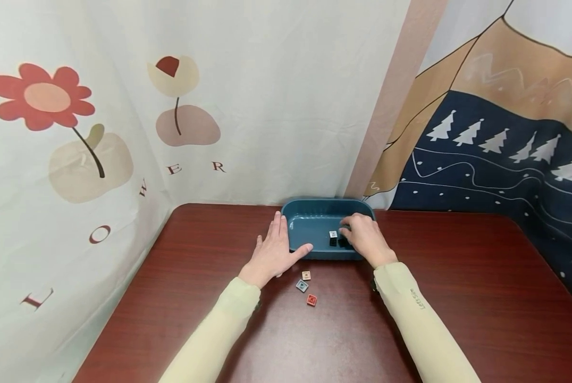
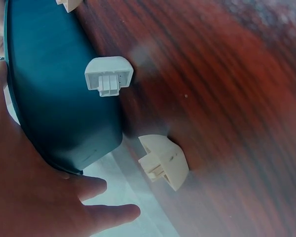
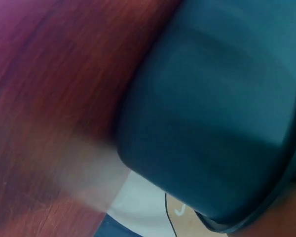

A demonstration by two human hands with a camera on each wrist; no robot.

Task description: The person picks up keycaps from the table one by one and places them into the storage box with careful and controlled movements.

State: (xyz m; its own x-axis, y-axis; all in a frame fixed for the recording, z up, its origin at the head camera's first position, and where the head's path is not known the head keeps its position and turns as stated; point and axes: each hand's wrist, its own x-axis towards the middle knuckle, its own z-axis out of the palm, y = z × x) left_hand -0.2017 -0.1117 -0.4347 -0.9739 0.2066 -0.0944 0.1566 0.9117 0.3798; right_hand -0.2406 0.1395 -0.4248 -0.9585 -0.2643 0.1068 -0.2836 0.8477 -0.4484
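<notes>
In the head view a teal tray (image 1: 310,255) stands at the table's back edge. My left hand (image 1: 269,254) lies flat against its front left corner, fingers straight and thumb along the front rim. My right hand (image 1: 366,239) is inside the right half, thumb and forefinger bent and parted; nothing shows between them. Beside the thumb is a dark piece (image 1: 343,242), partly hidden. To its left, a white keycap (image 1: 333,234) sits on a small black block (image 1: 333,242). The left wrist view shows my left hand (image 2: 34,182) along the tray's rim.
Three keycaps lie on the table before the tray: cream (image 1: 306,275), blue-grey (image 1: 302,286) and red (image 1: 312,300). A printed curtain (image 1: 267,106) hangs behind the table. The right wrist view is blurred and shows mostly the tray's outer wall (image 3: 212,108).
</notes>
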